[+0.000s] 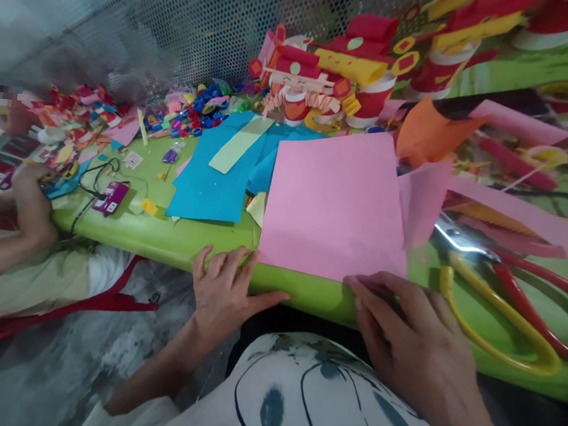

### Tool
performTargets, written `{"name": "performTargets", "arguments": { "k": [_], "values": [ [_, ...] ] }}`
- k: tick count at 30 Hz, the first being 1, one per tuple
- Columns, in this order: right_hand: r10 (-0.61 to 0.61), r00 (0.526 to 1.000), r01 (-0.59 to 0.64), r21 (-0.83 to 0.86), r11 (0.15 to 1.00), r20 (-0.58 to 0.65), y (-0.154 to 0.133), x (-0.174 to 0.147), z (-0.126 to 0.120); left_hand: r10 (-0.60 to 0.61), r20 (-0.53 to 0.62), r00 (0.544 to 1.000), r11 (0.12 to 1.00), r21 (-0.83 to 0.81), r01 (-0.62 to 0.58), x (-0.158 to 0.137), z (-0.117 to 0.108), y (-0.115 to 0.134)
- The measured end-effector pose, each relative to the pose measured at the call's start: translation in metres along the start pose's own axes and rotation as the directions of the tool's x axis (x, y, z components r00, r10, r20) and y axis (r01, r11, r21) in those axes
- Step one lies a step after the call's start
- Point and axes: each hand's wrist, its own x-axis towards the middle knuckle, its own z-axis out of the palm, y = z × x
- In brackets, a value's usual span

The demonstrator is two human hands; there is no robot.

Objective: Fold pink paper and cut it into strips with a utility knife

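A flat sheet of pink paper (pixel 338 205) lies at the front of the green table. My left hand (pixel 225 277) is open, fingers spread on the table's front edge, its fingertips by the sheet's lower left corner. At the lower right of the same sheet, my right hand (pixel 408 325) pinches the near edge between thumb and fingers. To the left are blue paper (pixel 211 186) and a pale green strip (pixel 242 144) on top of it. Large scissors (pixel 504 274) with one red and one yellow handle lie beside my right hand.
Paper-and-cup figures (pixel 296 87) stand along the back by a perforated metal panel (pixel 190 36). Colourful caps (pixel 198 108) and paper scraps (pixel 84 120) are heaped at the back left. Orange paper (pixel 432 133) lies behind the pink. Another person's arm (pixel 32 215) rests at the left.
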Motion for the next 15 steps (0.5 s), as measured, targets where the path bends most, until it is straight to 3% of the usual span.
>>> {"name": "performTargets", "arguments": {
  "k": [3, 6, 10, 12, 15],
  "values": [
    [0.009, 1.0, -0.009, 0.016, 1.0, 0.0, -0.003, 0.001, -0.001, -0.006, -0.022, 1.0, 1.0, 0.009, 0.006, 0.0, -0.004, -0.005],
    [0.026, 1.0, -0.026, 0.01, 1.0, -0.006, -0.004, 0.005, -0.001, 0.062, -0.061, 0.996, 0.996, -0.067, -0.066, 0.007, -0.006, -0.013],
    [0.026, 0.999, -0.026, -0.01, 1.0, -0.022, -0.001, 0.011, -0.001, 0.129, 0.007, 0.992, 0.961, -0.248, -0.123, 0.025, -0.003, -0.028],
    [0.027, 1.0, -0.027, -0.006, 1.0, -0.007, 0.0, 0.013, -0.002, 0.145, 0.044, 0.988, 0.957, -0.261, -0.129, 0.031, 0.0, -0.033],
    [0.049, 0.999, -0.048, -0.006, 0.999, 0.018, -0.001, 0.014, -0.004, 0.186, 0.011, 0.983, 0.95, -0.259, -0.177, 0.034, 0.006, -0.037]
  ]
}}
